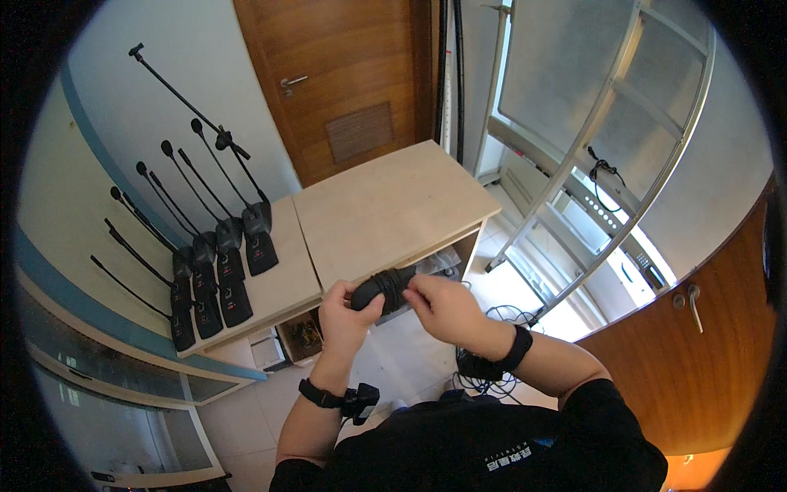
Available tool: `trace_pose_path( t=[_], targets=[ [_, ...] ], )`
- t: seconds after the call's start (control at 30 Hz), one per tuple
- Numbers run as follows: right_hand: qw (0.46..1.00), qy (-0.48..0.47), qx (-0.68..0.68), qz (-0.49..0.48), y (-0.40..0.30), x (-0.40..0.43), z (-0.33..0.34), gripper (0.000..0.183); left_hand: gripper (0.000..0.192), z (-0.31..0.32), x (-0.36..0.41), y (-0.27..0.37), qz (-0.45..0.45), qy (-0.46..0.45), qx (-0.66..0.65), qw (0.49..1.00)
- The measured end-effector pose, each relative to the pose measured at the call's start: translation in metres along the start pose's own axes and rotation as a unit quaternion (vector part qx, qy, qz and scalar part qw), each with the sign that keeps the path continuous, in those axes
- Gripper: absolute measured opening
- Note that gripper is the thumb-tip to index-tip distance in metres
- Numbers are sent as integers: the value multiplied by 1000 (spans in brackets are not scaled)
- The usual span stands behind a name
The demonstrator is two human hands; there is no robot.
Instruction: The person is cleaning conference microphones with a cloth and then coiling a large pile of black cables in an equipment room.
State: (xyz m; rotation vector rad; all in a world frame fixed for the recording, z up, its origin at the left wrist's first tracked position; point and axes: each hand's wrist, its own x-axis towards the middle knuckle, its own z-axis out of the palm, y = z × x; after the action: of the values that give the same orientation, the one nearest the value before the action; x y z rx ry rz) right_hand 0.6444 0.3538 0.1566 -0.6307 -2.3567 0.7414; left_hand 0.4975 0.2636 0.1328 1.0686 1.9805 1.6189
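Note:
Before my body, just past the near edge of a light wooden cabinet top [393, 209], I hold a dark device wrapped in black cable [386, 289]. My left hand [345, 317] grips its rounded left end between thumb and fingers. At its right side, my right hand [444, 307] has its fingers bent against the cable; whether they pinch a strand cannot be made out. Several black gooseneck desk microphones [229, 264] stand in rows on the cabinet's left part. Behind them a black microphone stand [178, 92] leans up along the wall.
A metal ladder [605, 104] stands at the right, with a black cable hung on it. Loose cables [492, 384] lie on the floor by my right forearm. Open shelves under the cabinet top hold a plastic bag [438, 261] and a wooden box [302, 335]. A wooden door [344, 67] is behind.

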Motion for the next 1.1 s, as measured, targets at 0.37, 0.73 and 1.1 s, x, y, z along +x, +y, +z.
trace_pose_path(
  t=[0.37,0.73,1.1],
  targets=[
    [968,-182,174,-26,46,-11,10,14,22,-12,7,-9,-179,-249,-412,858],
    [984,-171,-36,44,24,11,-17,21,25,-19,3,3,-41,-280,-10,959],
    [966,32,234,109,6,-10,22,7,20,2,5,-19,-53,20,-251,966]
  ],
)
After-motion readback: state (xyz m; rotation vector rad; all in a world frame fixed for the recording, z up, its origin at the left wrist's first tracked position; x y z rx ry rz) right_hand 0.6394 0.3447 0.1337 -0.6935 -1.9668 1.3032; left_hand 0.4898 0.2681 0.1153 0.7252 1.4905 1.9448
